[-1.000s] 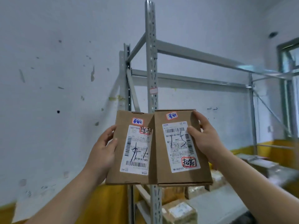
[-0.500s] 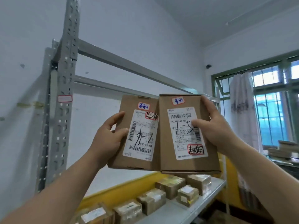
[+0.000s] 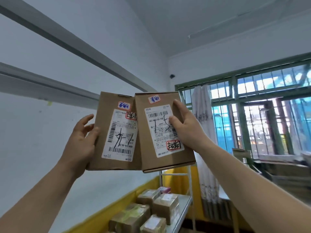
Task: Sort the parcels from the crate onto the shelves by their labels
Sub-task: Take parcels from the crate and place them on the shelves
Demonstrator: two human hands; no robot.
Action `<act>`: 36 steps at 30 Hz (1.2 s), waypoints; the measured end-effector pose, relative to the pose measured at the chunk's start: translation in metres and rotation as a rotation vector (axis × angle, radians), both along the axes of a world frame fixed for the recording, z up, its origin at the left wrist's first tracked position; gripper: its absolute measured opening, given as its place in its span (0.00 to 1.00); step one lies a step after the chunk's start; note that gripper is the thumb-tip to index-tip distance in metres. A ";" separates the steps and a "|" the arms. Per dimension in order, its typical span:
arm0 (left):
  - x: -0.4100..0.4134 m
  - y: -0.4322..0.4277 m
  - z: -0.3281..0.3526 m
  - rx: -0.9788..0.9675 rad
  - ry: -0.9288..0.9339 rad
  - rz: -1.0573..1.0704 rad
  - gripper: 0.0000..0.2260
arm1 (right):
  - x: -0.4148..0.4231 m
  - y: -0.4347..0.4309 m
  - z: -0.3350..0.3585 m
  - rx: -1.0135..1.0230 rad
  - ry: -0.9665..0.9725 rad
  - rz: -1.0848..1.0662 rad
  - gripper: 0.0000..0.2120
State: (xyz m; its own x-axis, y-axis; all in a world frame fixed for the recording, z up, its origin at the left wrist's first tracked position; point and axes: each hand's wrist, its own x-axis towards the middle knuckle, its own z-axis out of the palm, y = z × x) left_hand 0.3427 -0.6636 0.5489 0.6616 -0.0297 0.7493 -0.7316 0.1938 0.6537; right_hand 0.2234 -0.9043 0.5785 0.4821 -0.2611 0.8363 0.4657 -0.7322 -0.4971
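Observation:
Two flat brown cardboard parcels are held up side by side in front of me, each with a white shipping label and red-edged stickers. My left hand [image 3: 80,140] grips the left parcel [image 3: 104,148] by its left edge, thumb on its face. The right parcel [image 3: 148,158] overlaps the left one slightly, and my right hand [image 3: 186,126] holds it by its right edge with the thumb pressed on the label. Both parcels tilt a little to the left. The crate is out of view.
Grey shelf beams [image 3: 67,41] cross the upper left against the white wall. Below, a grey shelf [image 3: 181,214] carries several small taped parcels [image 3: 165,206]. A green-framed barred window [image 3: 262,115] and a white curtain [image 3: 203,132] fill the right.
My view has swung right and upward, past the shelf upright toward the window. Both parcels stay in my hands and have tilted a little to the left.

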 end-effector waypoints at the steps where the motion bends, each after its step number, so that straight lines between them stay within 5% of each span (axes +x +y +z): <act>1: 0.013 -0.013 -0.004 0.001 0.025 -0.012 0.17 | 0.007 -0.009 -0.004 -0.016 0.000 -0.031 0.28; 7: 0.049 -0.085 -0.016 0.030 -0.001 0.014 0.16 | 0.023 -0.076 -0.021 -0.041 0.010 0.006 0.41; 14: 0.072 -0.189 -0.021 -0.081 -0.042 0.038 0.14 | 0.036 -0.193 -0.034 0.018 -0.152 0.071 0.29; 31: 0.209 -0.367 -0.102 0.100 0.267 0.166 0.24 | 0.211 -0.382 -0.104 0.368 0.090 0.193 0.29; 36: 0.272 -0.395 -0.109 -0.208 0.476 0.019 0.32 | 0.276 -0.407 -0.108 0.488 0.167 0.365 0.31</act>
